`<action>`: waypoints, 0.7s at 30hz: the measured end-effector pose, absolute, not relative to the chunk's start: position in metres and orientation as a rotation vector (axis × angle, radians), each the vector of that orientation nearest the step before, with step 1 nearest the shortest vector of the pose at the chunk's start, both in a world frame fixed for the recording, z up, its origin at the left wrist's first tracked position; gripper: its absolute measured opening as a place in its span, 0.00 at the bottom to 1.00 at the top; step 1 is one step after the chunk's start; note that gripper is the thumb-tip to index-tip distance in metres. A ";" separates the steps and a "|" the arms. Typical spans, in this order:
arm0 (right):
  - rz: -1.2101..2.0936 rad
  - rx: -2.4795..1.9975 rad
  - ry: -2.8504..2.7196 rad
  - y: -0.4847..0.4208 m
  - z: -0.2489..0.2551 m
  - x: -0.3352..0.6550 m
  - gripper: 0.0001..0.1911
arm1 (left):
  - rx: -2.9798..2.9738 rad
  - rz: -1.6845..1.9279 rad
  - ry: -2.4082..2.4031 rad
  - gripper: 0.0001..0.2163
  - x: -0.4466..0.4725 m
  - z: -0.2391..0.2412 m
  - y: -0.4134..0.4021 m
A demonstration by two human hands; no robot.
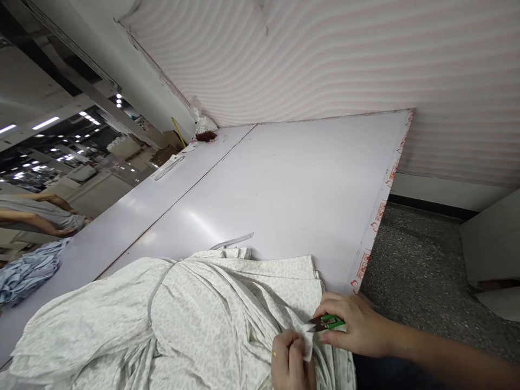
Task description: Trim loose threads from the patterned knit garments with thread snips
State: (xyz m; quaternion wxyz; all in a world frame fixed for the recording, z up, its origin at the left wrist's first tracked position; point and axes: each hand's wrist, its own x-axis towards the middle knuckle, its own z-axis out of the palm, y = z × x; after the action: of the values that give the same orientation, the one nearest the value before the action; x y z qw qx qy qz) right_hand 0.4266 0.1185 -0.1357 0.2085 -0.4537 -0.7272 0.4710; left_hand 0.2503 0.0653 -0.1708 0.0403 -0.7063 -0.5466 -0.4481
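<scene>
Cloth bundle (203, 309), pale off-white with a faint grey-green leopard-spot print; thin and soft, gathered into deep folds, with a rounded, billowing mass on the left and flatter, layered, straight-cut edges on the right. Location: near end of the table (292, 173), draped across the foreground. Fastening: narrow grey tie (153, 298), cinched around the gathered cloth and puckering it into radiating creases.

Left hand (289, 360): fingers curled, grasping a small whitish corner of cloth (309, 344) at the bundle's right side; yellow metal ring (274, 353) on one finger.

Right hand (351, 323): fingers closed about thread snips (328, 322), green-handled, with dark metal blades tapering to a point directed at the corner of cloth. Whether the blades touch it cannot be told.

Table: smooth, slightly glossy, pale lilac-white surface, crossed by a dark straight seam; right edge faced with white tape (377, 219) printed in red. Grey flat strip (235, 240), slim, lying just beyond the bundle.

Far left: crumpled blue-grey cloth pile (30, 268), beside a co-worker (36, 212) in a grey top.

Beyond: wavy, pink-and-white striped sheet (325, 65); speckled dark floor (422, 260).
</scene>
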 end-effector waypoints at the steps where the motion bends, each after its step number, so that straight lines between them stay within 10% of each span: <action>1: 1.297 -1.254 -2.039 0.118 -0.134 0.429 0.11 | -2.175 -1.390 -1.668 0.10 0.250 -0.170 0.065; 21: 1.414 -1.170 -1.941 0.121 -0.137 0.427 0.10 | -2.265 -1.337 -1.597 0.10 0.238 -0.165 0.061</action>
State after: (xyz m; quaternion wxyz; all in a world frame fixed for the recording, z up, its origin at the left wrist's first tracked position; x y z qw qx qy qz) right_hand 0.4273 0.1214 -0.1368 0.2328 -0.4260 -0.7066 0.5148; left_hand 0.2382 0.0606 -0.1646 0.0321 -0.7358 -0.5186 -0.4343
